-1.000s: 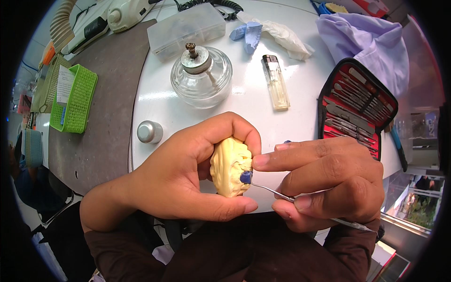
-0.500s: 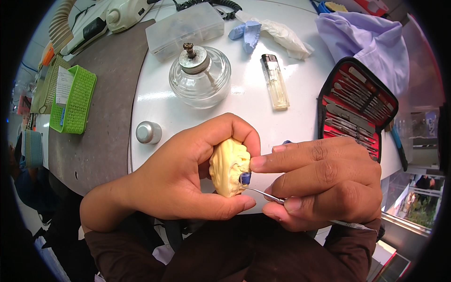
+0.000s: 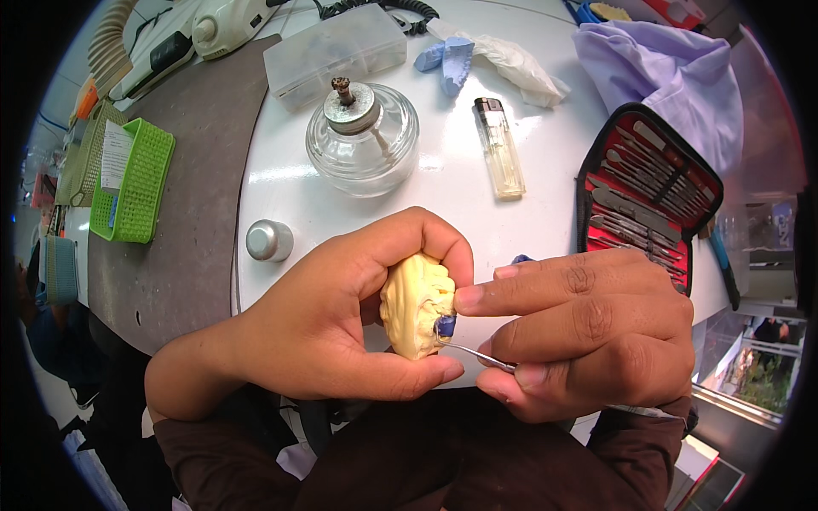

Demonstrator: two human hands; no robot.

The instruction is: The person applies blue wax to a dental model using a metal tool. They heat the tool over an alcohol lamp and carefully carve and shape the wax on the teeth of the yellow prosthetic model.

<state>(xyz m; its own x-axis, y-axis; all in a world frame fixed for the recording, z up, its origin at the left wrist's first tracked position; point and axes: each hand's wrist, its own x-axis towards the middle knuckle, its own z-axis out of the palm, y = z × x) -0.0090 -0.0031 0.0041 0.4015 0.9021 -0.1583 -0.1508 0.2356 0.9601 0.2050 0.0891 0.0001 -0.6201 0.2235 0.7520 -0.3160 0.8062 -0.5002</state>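
Note:
My left hand (image 3: 341,319) is closed round a yellow dental cast (image 3: 411,311), thumb below it and forefinger curled over its top. Dark blue wax (image 3: 446,327) covers one tooth on the cast's right side. With my right hand (image 3: 596,332) I pinch a thin metal wax carver (image 3: 477,353) between thumb and fingers. Its bent tip rests at the lower edge of the wax; whether it presses in is too small to tell. A right fingertip touches the cast near the teeth. Behind that hand, a bit of dark blue material (image 3: 521,259) shows partly hidden.
A glass spirit lamp (image 3: 363,140) with a bare wick stands ahead, its metal cap (image 3: 269,241) at left. Rightward lie a lighter (image 3: 499,149) and an open instrument case (image 3: 652,192). Farther back are a clear plastic box (image 3: 336,55) and blue cast pieces (image 3: 457,66). A green basket (image 3: 136,183) sits left.
Both hands and the cast have shifted down very slightly. The carver's tip has moved a little lower along the blue wax. Nothing has been let go.

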